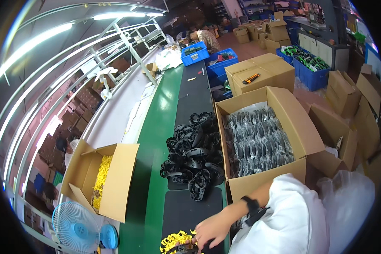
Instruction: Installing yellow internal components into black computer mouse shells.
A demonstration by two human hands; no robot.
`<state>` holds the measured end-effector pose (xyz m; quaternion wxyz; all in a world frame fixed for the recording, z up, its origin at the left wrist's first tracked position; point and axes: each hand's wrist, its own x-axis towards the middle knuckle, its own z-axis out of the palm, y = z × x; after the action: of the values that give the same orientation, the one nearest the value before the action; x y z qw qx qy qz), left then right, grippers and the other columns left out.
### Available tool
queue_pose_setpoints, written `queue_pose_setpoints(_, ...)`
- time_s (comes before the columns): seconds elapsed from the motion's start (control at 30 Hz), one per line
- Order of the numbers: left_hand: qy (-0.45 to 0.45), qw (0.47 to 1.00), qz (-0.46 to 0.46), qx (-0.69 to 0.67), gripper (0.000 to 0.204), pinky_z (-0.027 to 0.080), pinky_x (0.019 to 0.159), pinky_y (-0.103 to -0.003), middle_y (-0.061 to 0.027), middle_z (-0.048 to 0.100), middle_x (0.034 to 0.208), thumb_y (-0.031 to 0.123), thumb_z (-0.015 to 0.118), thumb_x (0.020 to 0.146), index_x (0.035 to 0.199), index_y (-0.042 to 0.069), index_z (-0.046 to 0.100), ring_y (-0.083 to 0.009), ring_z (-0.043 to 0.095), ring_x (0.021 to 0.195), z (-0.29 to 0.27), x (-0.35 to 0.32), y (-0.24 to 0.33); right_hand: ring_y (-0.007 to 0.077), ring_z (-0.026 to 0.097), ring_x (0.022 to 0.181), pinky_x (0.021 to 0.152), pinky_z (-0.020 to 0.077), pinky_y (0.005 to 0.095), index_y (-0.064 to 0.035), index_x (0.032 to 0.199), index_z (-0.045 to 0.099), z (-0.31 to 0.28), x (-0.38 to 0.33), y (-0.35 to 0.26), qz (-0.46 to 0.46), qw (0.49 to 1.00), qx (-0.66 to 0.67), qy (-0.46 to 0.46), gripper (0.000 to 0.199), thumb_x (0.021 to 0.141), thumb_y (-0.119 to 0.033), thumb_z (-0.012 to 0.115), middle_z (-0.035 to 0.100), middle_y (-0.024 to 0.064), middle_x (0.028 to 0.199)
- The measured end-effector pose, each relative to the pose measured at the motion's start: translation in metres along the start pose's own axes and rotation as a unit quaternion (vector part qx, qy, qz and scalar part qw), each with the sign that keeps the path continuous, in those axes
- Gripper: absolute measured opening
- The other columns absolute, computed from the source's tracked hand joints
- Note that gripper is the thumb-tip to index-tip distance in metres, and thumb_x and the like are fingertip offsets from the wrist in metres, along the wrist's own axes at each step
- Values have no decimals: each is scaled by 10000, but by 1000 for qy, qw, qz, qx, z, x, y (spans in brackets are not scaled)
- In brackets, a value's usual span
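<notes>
- Reaching down at 6 o'clock: one hand [213,232], wrist with a black watch [252,204], fingers curled down onto a black ring part [186,248] at the bottom edge. Looks like a light grip on it; fingertips partly cut off by the frame.
- Cannot tell which hand it is from this view; the other hand is out of sight.
- Yellow clips [175,240] lie in a small heap touching that ring part, just at 9 o'clock of the hand.
- Pile of black ring parts [192,152] sits on the dark belt [186,211] at 12 o'clock of the hand, well apart from it.
- Big open carton [300,131] at 1 o'clock of the hand, lined with clear plastic, full of black parts [258,142].
- Open carton [118,178] at 9 o'clock, on the far side of the green strip [150,169], holds more yellow pieces [100,180].
- Closed carton [262,72] beyond the big one, orange-and-black tool [250,78] lying on its lid.
- Blue crates [194,53] at 12 o'clock far up the line; more blue crates [311,67] at 2 o'clock hold green and black items.
- Blue desk fan [78,228] at 8 o'clock.
- Empty-looking brown cartons [347,93] are stacked at 3 o'clock; a clear plastic bag [347,207] lies at 4 o'clock.
</notes>
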<state>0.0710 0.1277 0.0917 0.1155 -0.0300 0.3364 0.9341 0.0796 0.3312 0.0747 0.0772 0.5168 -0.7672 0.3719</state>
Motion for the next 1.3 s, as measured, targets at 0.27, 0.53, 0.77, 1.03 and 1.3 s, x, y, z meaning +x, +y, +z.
queue_pose_setpoints(0.27, 23, 998, 47, 29, 908, 427, 1007, -494, -231, 502, 1331, 687, 586, 796, 1435, 80, 364, -375, 519, 1186, -109, -22, 4, 322, 642, 724, 675, 491, 452, 19, 884, 702, 53, -211, -6, 476, 759, 138, -422, 260, 726, -174, 627, 683, 207, 806)
queue_pose_setpoints(0.53, -132, 987, -87, 26, 959, 512, 848, -455, -230, 573, 1195, 706, 657, 747, 1398, 54, 394, -356, 600, 1006, -97, -35, 9, 374, 637, 821, 745, 483, 457, 23, 981, 666, 51, -196, -27, 492, 779, 169, -351, 283, 850, -200, 553, 667, 247, 923)
queue_pose_setpoints(0.77, -146, 978, -123, 79, 944, 515, 842, -449, -227, 580, 1183, 690, 672, 745, 1384, 48, 405, -353, 603, 1001, -80, -27, 26, 324, 621, 956, 809, 500, 410, -33, 1117, 583, -52, -41, 22, 426, 890, 94, -135, 255, 924, -196, 548, 634, 153, 1032)
queue_pose_setpoints(1.03, -131, 976, -134, 109, 927, 518, 835, -442, -223, 589, 1168, 672, 689, 743, 1367, 41, 419, -349, 606, 995, -83, -10, 47, 304, 535, 1127, 863, 528, 386, -126, 1371, 443, 11, 34, 85, 320, 932, 4, -171, 591, 833, -172, 684, 461, 118, 1309)
queue_pose_setpoints(1.3, -120, 972, -149, 138, 910, 521, 828, -436, -219, 597, 1154, 654, 707, 742, 1350, 35, 432, -346, 609, 990, -81, 3, 56, 264, 592, 951, 781, 527, 389, -87, 1139, 571, 39, 30, 108, 307, 944, 11, -120, 269, 893, -185, 617, 525, 81, 1081)
